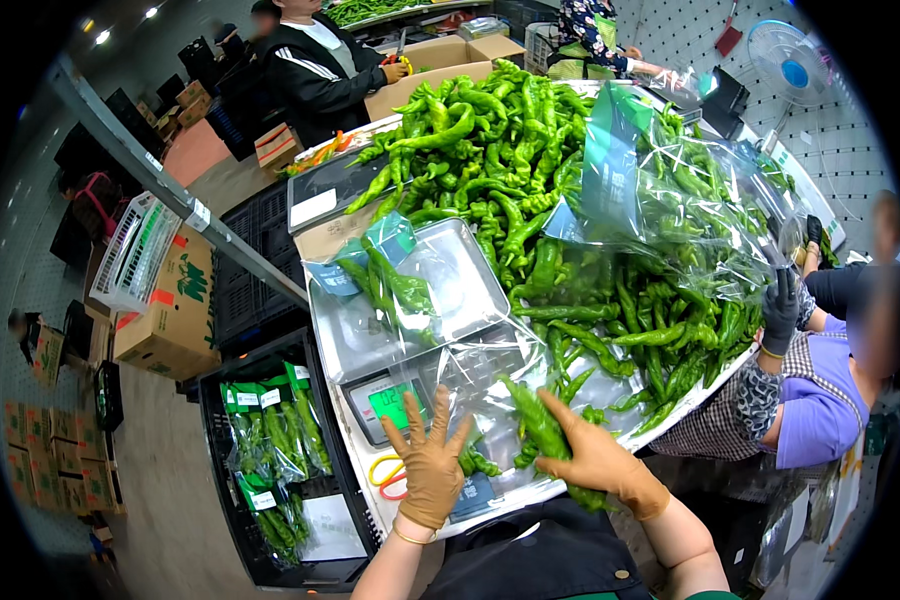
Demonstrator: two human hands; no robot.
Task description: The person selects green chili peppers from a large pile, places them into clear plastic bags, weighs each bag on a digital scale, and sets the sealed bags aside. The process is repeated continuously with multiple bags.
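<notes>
My left hand (429, 469), in a tan glove, is held over the front of a digital scale (356, 394), its fingers spread and nothing in them. Behind it the scale's green display is lit. On the steel pan (465, 259) lies a clear plastic bag (401, 289) with a few green peppers inside. My right hand (607, 457), gloved alike, grips a long green pepper (536, 416) between thumb and fingers above the table's near edge. Clear plastic film (487, 360) spreads between the scale and that pepper. Scissors (388, 469) with yellow and red handles lie beside my left hand.
A large heap of green peppers (510, 172) covers the table, partly under big plastic bags (675, 195). At the left, a black crate (221, 480) holds bagged peppers. A co-worker (802, 390) stands at the right, another person (307, 67) at the far side beside a cardboard box (427, 82).
</notes>
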